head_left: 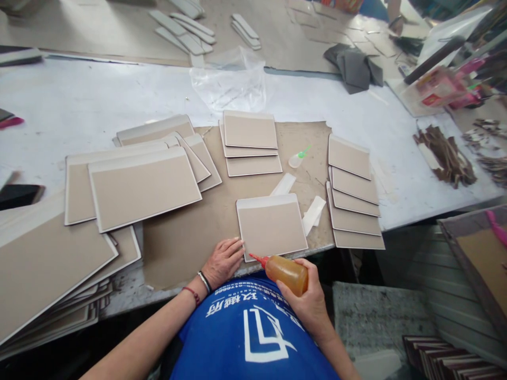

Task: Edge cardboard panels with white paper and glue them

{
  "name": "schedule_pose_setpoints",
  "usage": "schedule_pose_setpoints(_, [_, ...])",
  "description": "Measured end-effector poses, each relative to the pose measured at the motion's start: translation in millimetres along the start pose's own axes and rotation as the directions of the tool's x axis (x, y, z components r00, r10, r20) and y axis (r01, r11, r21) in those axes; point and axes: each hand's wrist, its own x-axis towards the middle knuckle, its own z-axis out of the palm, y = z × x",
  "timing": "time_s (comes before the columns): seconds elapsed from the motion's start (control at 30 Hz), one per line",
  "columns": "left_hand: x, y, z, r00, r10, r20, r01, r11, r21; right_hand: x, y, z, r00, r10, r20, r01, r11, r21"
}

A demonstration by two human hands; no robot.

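Note:
A beige rectangular panel [273, 224] with a pale strip along its far edge lies in front of me. My left hand [225, 261] rests flat with fingers stretched out, its fingertips at the panel's near left corner. My right hand [307, 293] is wrapped round a squeeze bottle [288, 273] of amber liquid, tilted on its side. Its red nozzle [258, 258] points left, at the near edge of the panel by that same corner. Whether the tip touches the panel I cannot tell.
Similar panels lie overlapped at the left [144, 187], behind [251, 132] and at the right [356, 200]. White strips [314, 214] and a small bottle with a green tip [296, 160] lie on the brown sheet [178, 243]. Farther back is a clear plastic bag [232, 82].

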Motion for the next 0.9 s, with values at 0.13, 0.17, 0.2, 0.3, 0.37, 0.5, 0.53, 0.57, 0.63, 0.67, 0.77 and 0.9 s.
schedule_pose_setpoints(0.13, [0.9,0.8,0.2,1.0,-0.005,0.015,0.004,1.0,0.018,0.4,1.1,-0.6,1.0,-0.001,-0.013,0.001,1.0,-0.013])
schedule_pose_setpoints(0.17, [0.9,0.9,0.3,1.0,-0.008,0.015,0.008,1.0,0.019,0.7,1.4,-1.1,1.0,-0.001,-0.018,0.001,1.0,-0.016])
schedule_pose_setpoints(0.2, [1.0,0.9,0.3,1.0,-0.01,0.014,0.01,1.0,0.019,0.9,1.7,-1.6,1.0,-0.005,-0.022,0.004,1.0,-0.019])
schedule_pose_setpoints(0.3, [1.8,1.2,-0.4,1.0,-0.008,0.009,0.008,1.0,0.016,1.4,1.4,-2.0,0.999,-0.021,-0.024,0.021,0.999,-0.029])
schedule_pose_setpoints(0.37, [2.3,1.5,-1.0,1.0,-0.007,0.01,0.007,1.0,0.011,1.1,0.7,-1.1,0.999,-0.033,-0.014,0.033,0.999,-0.025])
schedule_pose_setpoints(0.5, [1.7,1.3,-0.6,1.0,-0.004,0.02,0.003,1.0,0.011,0.1,-0.1,0.5,0.998,-0.059,-0.002,0.059,0.998,-0.024])
schedule_pose_setpoints(0.53, [1.1,1.0,-0.1,1.0,-0.002,0.023,0.001,1.0,0.013,0.1,0.0,0.3,0.998,-0.063,-0.004,0.063,0.998,-0.026])
schedule_pose_setpoints(0.57, [0.5,0.6,0.5,1.0,-0.002,0.027,0.002,1.0,0.013,0.1,0.1,-0.1,0.998,-0.065,-0.007,0.065,0.998,-0.028])
schedule_pose_setpoints(0.63, [-0.5,-0.2,1.6,0.999,-0.005,0.035,0.005,1.0,0.01,0.4,0.3,-1.2,0.998,-0.063,-0.014,0.062,0.998,-0.029])
schedule_pose_setpoints(0.67, [-0.9,-0.5,2.1,0.999,-0.009,0.038,0.008,1.0,0.007,0.5,0.4,-1.5,0.998,-0.06,-0.018,0.06,0.998,-0.03])
schedule_pose_setpoints(0.77, [-0.8,-0.6,2.4,0.999,-0.013,0.036,0.013,1.0,0.005,0.7,0.0,-1.0,0.998,-0.061,-0.015,0.06,0.997,-0.04])
schedule_pose_setpoints(0.9, [0.8,0.2,1.1,0.999,-0.01,0.03,0.01,1.0,0.006,0.4,-0.9,1.7,0.997,-0.074,0.001,0.074,0.996,-0.049])
